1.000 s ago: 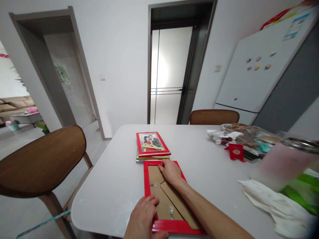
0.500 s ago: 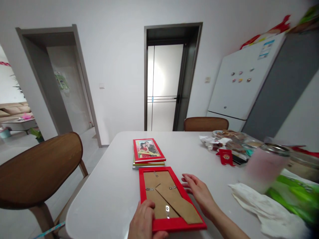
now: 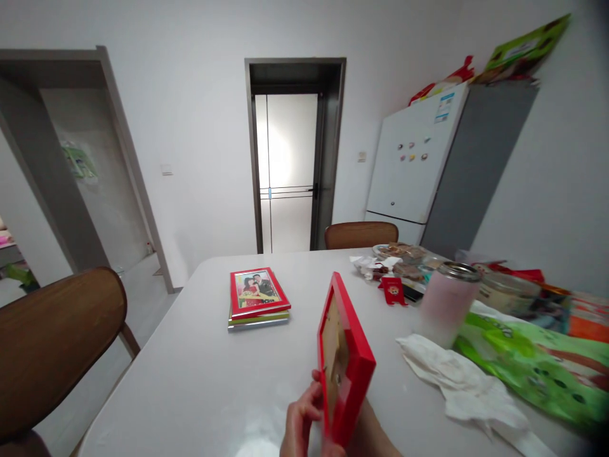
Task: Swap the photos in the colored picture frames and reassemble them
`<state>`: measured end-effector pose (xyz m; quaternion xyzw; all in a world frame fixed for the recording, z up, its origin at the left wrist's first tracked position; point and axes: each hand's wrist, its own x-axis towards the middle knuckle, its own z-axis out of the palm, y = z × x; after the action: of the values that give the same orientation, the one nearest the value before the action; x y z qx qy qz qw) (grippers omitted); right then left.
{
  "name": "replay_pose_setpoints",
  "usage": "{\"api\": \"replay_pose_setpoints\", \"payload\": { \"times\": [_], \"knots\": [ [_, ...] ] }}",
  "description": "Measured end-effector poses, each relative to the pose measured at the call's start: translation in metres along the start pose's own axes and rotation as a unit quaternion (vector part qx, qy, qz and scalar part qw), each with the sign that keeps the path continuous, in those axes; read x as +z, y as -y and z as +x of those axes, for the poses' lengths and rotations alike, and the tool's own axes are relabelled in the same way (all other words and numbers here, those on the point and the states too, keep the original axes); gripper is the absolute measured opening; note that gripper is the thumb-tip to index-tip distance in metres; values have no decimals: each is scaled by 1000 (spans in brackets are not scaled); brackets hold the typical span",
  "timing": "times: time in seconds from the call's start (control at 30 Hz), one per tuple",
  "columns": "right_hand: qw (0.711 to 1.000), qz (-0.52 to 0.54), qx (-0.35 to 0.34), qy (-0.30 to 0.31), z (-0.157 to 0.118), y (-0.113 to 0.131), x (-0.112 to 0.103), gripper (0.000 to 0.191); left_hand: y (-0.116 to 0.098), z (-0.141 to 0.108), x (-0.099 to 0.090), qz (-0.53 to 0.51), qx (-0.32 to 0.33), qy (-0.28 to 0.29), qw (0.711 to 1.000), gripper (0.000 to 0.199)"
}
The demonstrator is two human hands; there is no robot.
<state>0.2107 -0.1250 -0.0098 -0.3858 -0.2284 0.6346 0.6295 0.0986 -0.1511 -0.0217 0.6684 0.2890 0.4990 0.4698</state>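
Note:
A red picture frame [image 3: 354, 358] is tilted up on edge near the front of the table, its brown backing board [image 3: 334, 355] facing left. My left hand [image 3: 304, 412] grips its lower left side, fingers closed against the edge. Behind the frame, my right hand is mostly hidden; only the wrist and forearm [image 3: 373, 435] show at the lower right, and its fingers are out of sight. Further back lies a small stack of picture frames, topped by a red framed photo [image 3: 259, 291] of two people, with a yellowish-green frame [image 3: 266, 317] under it.
On the right stand a pink tumbler [image 3: 450, 304], crumpled white cloth or tissue [image 3: 461, 374] and a green package [image 3: 533, 362]. A red packet [image 3: 394, 291] and plastic-wrapped items [image 3: 404, 257] lie behind them. Chairs [image 3: 61, 343] stand at the left and far side of the white table [image 3: 190, 374].
The red frame has gone from lying nearly flat, back up, to standing on edge. My right hand has moved behind it. The view has swung to the right.

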Motion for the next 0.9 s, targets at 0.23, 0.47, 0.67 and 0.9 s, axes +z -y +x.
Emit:
{"api": "replay_pose_setpoints", "payload": {
  "times": [0.23,0.47,0.67,0.9],
  "knots": [
    [948,-281,-95,-115,35,64,-88,49,-4,40,12,-124,-47,26,991,67],
    [683,-693,-137,-188,85,95,-144,48,42,54,33,252,-105,53,960,59],
    [634,-737,-136,-189,108,98,-136,38,37,66,28,375,-70,75,922,56],
    [616,-742,-201,-172,106,84,-95,36,28,120,-61,487,-49,6,872,54]
  ]
}}
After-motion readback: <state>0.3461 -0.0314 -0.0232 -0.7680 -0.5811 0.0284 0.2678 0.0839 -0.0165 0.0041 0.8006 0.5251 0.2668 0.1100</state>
